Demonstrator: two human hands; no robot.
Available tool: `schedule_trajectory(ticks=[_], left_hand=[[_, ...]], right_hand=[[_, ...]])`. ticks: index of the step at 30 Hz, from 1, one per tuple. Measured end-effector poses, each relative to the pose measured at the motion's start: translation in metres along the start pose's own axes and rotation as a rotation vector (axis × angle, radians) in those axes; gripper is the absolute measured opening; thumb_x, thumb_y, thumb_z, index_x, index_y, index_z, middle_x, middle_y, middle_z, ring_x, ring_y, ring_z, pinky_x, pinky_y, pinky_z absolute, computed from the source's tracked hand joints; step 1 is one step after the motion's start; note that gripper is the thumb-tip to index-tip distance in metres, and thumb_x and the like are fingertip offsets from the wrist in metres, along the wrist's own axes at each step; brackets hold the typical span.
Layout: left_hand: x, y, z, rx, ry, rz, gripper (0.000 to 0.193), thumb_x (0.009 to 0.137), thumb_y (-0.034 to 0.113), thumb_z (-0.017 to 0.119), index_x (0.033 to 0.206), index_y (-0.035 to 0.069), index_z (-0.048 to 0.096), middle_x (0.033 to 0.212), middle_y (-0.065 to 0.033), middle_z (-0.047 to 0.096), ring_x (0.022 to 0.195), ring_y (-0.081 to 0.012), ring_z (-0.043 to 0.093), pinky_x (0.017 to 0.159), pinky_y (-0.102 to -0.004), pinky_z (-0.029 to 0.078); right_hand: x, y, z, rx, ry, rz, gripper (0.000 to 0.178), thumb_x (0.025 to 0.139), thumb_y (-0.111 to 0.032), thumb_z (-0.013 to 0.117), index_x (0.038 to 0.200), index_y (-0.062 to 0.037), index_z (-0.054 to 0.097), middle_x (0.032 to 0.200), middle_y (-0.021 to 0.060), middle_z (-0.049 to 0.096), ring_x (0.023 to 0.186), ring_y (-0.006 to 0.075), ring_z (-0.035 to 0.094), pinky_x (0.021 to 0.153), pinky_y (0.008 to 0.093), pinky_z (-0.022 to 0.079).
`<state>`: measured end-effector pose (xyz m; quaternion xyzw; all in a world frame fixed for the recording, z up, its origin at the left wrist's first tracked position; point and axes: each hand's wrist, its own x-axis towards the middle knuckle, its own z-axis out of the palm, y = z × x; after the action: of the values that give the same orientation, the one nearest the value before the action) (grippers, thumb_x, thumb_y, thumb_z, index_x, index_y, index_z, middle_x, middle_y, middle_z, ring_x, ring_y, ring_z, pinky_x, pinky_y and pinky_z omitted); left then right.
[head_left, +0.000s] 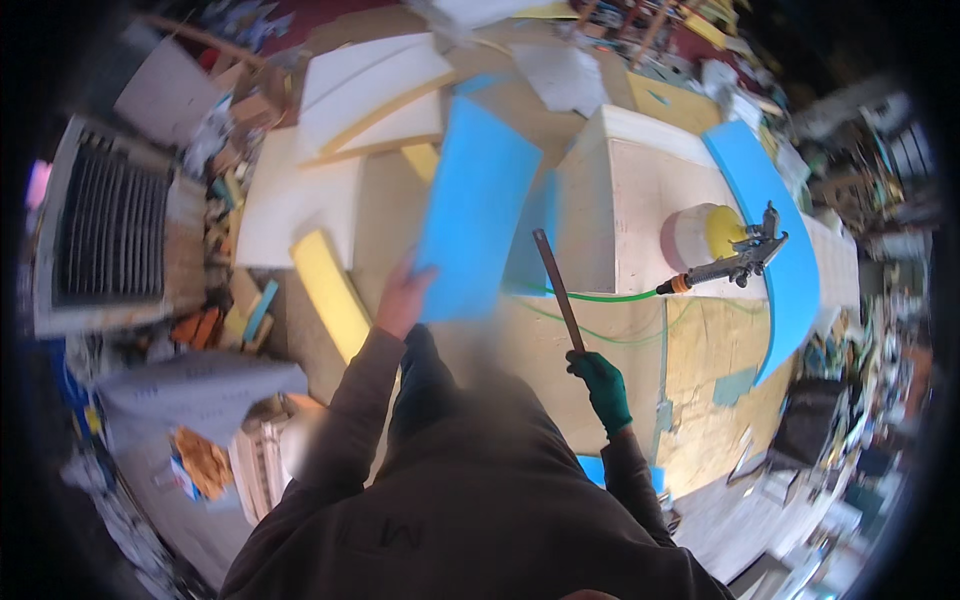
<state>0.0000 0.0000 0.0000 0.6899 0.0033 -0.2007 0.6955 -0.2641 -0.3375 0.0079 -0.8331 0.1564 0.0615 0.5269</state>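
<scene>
Foam sheet, blue, gripped by the left hand, apparently not yet fixed; gloved right hand clasps a dark bar, spray gun standing unheld.

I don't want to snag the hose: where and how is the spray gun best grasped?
Probably by its slim handle, between the orange hose fitting and the metal head, coming from the near side: that side looks exposed, while the white-and-yellow cup sits just beyond. The right hand is nearer, but holds a dark strip.
</scene>
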Motion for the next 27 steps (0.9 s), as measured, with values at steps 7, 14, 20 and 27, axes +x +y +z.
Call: schedule_trajectory(ticks=[7,14,20,27], left_hand=[[0.048,0.021,-0.050,-0.263,-0.187,-0.106,0.040,0.099,0.007,0.062,0.139,0.005,0.060,0.123,-0.0038,0.069,0.110,-0.0156,0.065,0.097,-0.0336,0.054],[0.099,0.025,-0.071,-0.339,-0.261,-0.182,0.042,0.090,0.002,0.056,0.131,0.003,0.064,0.116,-0.0062,0.071,0.105,-0.0201,0.069,0.095,-0.0367,0.057],[0.104,0.007,-0.069,-0.396,-0.251,-0.259,0.039,0.087,0.003,0.055,0.125,0.002,0.066,0.113,-0.0075,0.072,0.104,-0.0224,0.070,0.096,-0.0376,0.058],[0.110,-0.013,-0.049,-0.393,-0.213,-0.306,0.044,0.086,0.006,0.053,0.128,0.001,0.065,0.116,-0.0095,0.072,0.108,-0.0254,0.069,0.099,-0.0401,0.057]], right_hand=[[-0.126,-0.062,0.016,0.302,0.483,0.250,0.031,0.109,-0.008,0.057,0.133,0.0037,0.071,0.132,0.0124,0.075,0.120,0.0235,0.072,0.110,0.0361,0.053],[-0.147,-0.047,0.015,0.431,1.330,0.339,0.035,0.112,-0.031,0.061,0.130,-0.0032,0.071,0.109,0.0045,0.075,0.083,0.0126,0.067,0.074,0.0291,0.053],[-0.058,-0.003,-0.090,0.284,1.290,0.347,0.035,0.111,-0.030,0.064,0.130,-0.0038,0.075,0.103,0.0052,0.078,0.080,0.0105,0.068,0.072,0.0262,0.053],[0.057,0.037,-0.207,-0.960,1.185,0.428,0.042,0.098,-0.007,0.069,0.140,-0.0077,0.068,0.114,0.0155,0.079,0.101,0.0335,0.075,0.085,0.0402,0.057]])
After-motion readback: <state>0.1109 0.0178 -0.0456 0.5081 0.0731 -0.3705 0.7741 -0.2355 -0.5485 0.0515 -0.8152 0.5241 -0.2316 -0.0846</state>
